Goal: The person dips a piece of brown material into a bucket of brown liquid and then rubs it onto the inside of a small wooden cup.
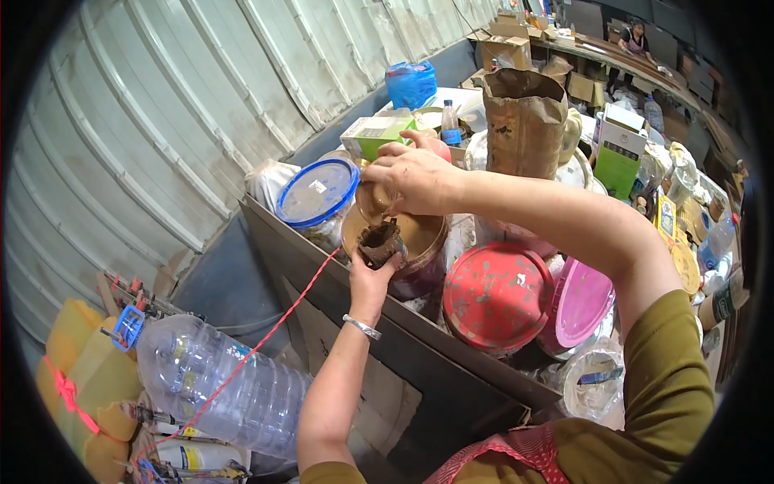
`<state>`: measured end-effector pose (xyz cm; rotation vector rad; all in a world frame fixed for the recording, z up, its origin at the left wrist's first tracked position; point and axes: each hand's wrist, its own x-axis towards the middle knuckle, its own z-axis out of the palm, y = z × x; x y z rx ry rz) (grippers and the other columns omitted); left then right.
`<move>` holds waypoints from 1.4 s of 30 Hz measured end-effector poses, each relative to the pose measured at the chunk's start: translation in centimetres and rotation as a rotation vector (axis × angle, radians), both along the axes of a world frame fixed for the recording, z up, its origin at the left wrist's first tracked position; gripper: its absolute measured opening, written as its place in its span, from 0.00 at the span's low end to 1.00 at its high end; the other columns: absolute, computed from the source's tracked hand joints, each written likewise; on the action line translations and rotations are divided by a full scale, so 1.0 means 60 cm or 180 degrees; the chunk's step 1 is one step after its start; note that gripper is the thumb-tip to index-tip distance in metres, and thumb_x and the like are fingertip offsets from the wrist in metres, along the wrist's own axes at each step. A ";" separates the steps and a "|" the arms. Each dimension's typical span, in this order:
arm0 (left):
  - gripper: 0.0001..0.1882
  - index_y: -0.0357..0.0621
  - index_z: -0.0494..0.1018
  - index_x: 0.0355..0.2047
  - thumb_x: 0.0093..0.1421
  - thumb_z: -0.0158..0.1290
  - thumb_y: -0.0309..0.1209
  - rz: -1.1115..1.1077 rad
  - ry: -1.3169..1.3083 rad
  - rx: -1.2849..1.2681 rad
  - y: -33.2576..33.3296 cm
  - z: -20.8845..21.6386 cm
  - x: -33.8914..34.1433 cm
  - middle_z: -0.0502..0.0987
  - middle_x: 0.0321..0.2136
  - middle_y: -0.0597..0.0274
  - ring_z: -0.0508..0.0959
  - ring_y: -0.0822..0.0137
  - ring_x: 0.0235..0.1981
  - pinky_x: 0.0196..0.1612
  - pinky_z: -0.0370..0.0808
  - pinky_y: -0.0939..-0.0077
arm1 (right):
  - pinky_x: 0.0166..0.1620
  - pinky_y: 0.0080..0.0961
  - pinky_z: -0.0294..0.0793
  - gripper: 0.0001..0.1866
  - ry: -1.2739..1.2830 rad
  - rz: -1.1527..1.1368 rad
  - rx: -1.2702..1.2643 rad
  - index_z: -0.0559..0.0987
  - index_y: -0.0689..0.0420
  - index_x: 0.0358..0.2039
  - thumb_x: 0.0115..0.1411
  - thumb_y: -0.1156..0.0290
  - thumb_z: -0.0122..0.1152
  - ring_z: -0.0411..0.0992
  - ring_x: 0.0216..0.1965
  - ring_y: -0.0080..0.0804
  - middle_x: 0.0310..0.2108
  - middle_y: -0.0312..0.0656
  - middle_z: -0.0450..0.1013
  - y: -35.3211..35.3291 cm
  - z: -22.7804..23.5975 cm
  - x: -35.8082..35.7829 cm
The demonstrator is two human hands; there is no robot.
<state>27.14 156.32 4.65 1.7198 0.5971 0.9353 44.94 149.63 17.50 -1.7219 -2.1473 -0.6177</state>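
My left hand (372, 278) holds a small dark, dirt-caked cup (379, 243) up at the rim of a clear plastic jar (419, 266) with brownish contents. Just above it, my right hand (413, 176) reaches across and grips a small brown object (376, 198) tilted over the cup. A silver bracelet (362, 327) sits on my left wrist. Both hands work over the near left corner of a crowded table.
A blue-lidded jar (318, 194), a red lid (497, 294) and a pink lid (582, 302) crowd the table, with a tall brown paper bag (524, 121) and green boxes (619, 157) behind. A large clear water bottle (214, 379) lies lower left. Another person (637, 39) sits far back.
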 end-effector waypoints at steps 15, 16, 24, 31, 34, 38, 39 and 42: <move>0.28 0.36 0.63 0.53 0.52 0.60 0.23 -0.0013 -0.0137 -0.0392 -0.006 0.069 -0.124 0.73 0.48 0.58 0.72 0.68 0.49 0.54 0.68 0.73 | 0.54 0.46 0.58 0.19 -0.0676 -0.0283 -0.0826 0.76 0.49 0.41 0.47 0.59 0.64 0.68 0.49 0.33 0.36 0.32 0.76 0.097 -0.168 0.036; 0.28 0.37 0.63 0.53 0.52 0.60 0.23 -0.0027 -0.0183 -0.0363 -0.009 0.072 -0.132 0.72 0.48 0.58 0.72 0.68 0.49 0.54 0.67 0.73 | 0.52 0.42 0.58 0.17 -0.1031 -0.0141 -0.0850 0.76 0.49 0.39 0.48 0.59 0.63 0.68 0.47 0.30 0.34 0.30 0.75 0.108 -0.178 0.035; 0.29 0.36 0.61 0.54 0.53 0.59 0.20 -0.0089 -0.0295 -0.0495 -0.042 0.059 -0.167 0.71 0.49 0.58 0.72 0.67 0.50 0.55 0.67 0.72 | 0.46 0.34 0.60 0.10 -0.1602 -0.0242 -0.0896 0.77 0.47 0.37 0.54 0.63 0.56 0.70 0.42 0.26 0.31 0.28 0.75 0.190 -0.254 0.021; 0.30 0.35 0.60 0.55 0.52 0.60 0.20 -0.0008 -0.0397 -0.0509 -0.046 0.049 -0.196 0.71 0.49 0.56 0.72 0.66 0.50 0.55 0.68 0.71 | 0.47 0.38 0.60 0.16 -0.0921 -0.0130 -0.1452 0.77 0.46 0.42 0.52 0.62 0.60 0.71 0.46 0.31 0.36 0.32 0.77 0.216 -0.265 -0.027; 0.31 0.35 0.60 0.55 0.52 0.60 0.20 0.0025 -0.0373 -0.0480 -0.041 0.047 -0.205 0.71 0.49 0.56 0.72 0.66 0.50 0.55 0.68 0.71 | 0.49 0.39 0.60 0.24 -0.0119 -0.0202 -0.1560 0.75 0.48 0.46 0.47 0.61 0.65 0.70 0.48 0.36 0.39 0.36 0.77 0.200 -0.245 -0.031; 0.31 0.35 0.60 0.55 0.53 0.60 0.21 -0.0055 -0.0392 -0.0431 -0.037 0.047 -0.192 0.71 0.49 0.56 0.72 0.66 0.50 0.56 0.67 0.71 | 0.53 0.49 0.58 0.34 0.1163 -0.0526 -0.1776 0.73 0.47 0.51 0.39 0.60 0.72 0.72 0.50 0.40 0.45 0.39 0.76 0.190 -0.217 -0.004; 0.31 0.35 0.60 0.55 0.53 0.60 0.21 -0.0043 -0.0390 -0.0432 -0.037 0.049 -0.192 0.71 0.49 0.56 0.72 0.66 0.50 0.56 0.67 0.71 | 0.53 0.49 0.58 0.35 0.1455 -0.0562 -0.1762 0.73 0.48 0.51 0.38 0.60 0.72 0.72 0.49 0.40 0.45 0.39 0.76 0.187 -0.209 -0.006; 0.30 0.36 0.60 0.55 0.53 0.59 0.21 -0.0025 -0.0353 -0.0418 -0.033 0.057 -0.181 0.71 0.49 0.57 0.72 0.67 0.50 0.56 0.67 0.72 | 0.52 0.48 0.59 0.38 0.1526 -0.0507 -0.1548 0.72 0.48 0.52 0.37 0.57 0.73 0.70 0.51 0.42 0.46 0.41 0.74 0.176 -0.175 0.014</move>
